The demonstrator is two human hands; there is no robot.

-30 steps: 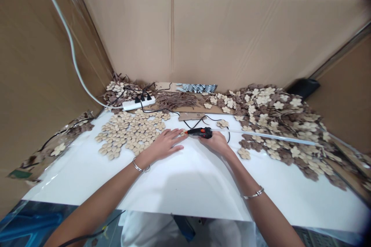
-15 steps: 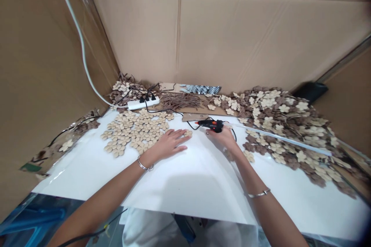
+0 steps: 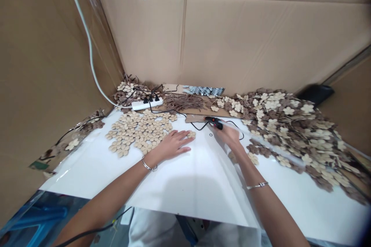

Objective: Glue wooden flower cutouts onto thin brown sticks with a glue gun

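My left hand point(image 3: 171, 144) lies flat on the white sheet point(image 3: 179, 177) with its fingers spread, the fingertips on a single beige wooden flower point(image 3: 191, 134). Just left of it spreads a patch of beige wooden flowers point(image 3: 139, 130) laid side by side. My right hand point(image 3: 228, 135) is closed round a black and orange glue gun point(image 3: 214, 122), held near the back of the sheet with its nozzle pointing away from me. A long clear glue stick point(image 3: 278, 150) trails from the gun to the right, blurred by motion.
A heap of brown and cream flowers point(image 3: 290, 123) fills the right side. A white power strip point(image 3: 146, 104) with black plugs lies at the back left, beside a bundle of brown strips point(image 3: 182, 102). Cardboard walls point(image 3: 232, 38) enclose the table.
My right hand has carried the glue gun away from the single flower, back and to the right, turning its nozzle away. My left hand has stayed on the flower.
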